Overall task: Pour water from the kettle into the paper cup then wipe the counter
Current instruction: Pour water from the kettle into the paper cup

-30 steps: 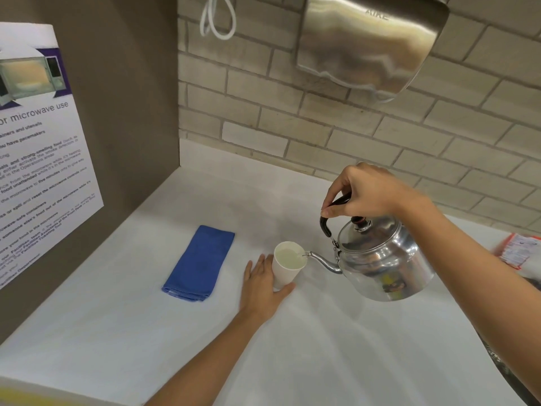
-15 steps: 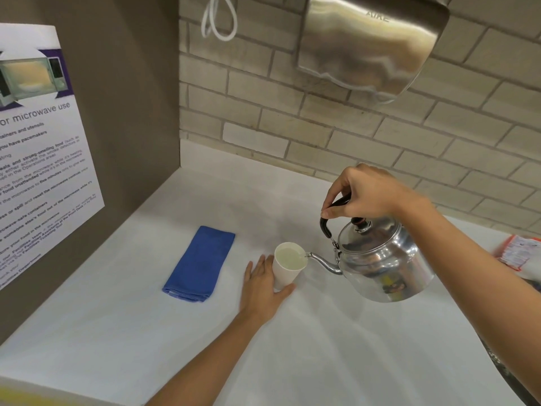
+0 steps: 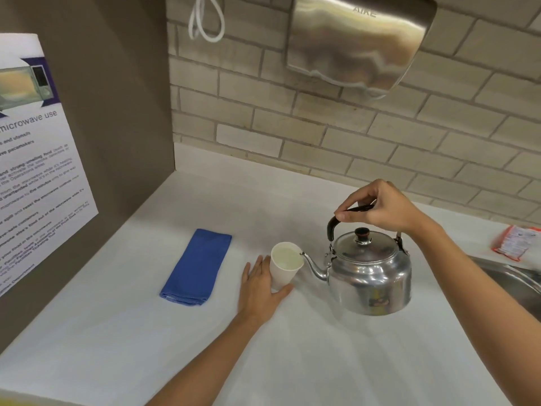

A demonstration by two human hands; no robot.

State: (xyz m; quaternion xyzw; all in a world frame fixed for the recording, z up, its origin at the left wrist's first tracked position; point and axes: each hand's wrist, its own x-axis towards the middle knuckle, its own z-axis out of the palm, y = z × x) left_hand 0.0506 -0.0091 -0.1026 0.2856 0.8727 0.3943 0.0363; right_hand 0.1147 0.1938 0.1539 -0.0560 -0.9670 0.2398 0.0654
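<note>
A white paper cup point(image 3: 283, 272) with water in it stands on the white counter point(image 3: 292, 361). My left hand point(image 3: 260, 291) rests on the counter and cradles the cup's base between thumb and fingers. A shiny steel kettle point(image 3: 370, 276) is upright just right of the cup, its spout tip at the cup's rim. My right hand point(image 3: 377, 208) grips the kettle's black handle from above. A folded blue cloth point(image 3: 197, 266) lies flat to the left of the cup.
A brown side panel with a microwave-use poster point(image 3: 35, 177) walls off the left. The brick wall behind carries a steel hand dryer point(image 3: 357, 39). A sink edge point(image 3: 509, 276) and an orange-white packet point(image 3: 516, 243) are at the right.
The kettle has tipped back from its pouring tilt to upright and come down toward the counter. My left hand and the cup have stayed in place.
</note>
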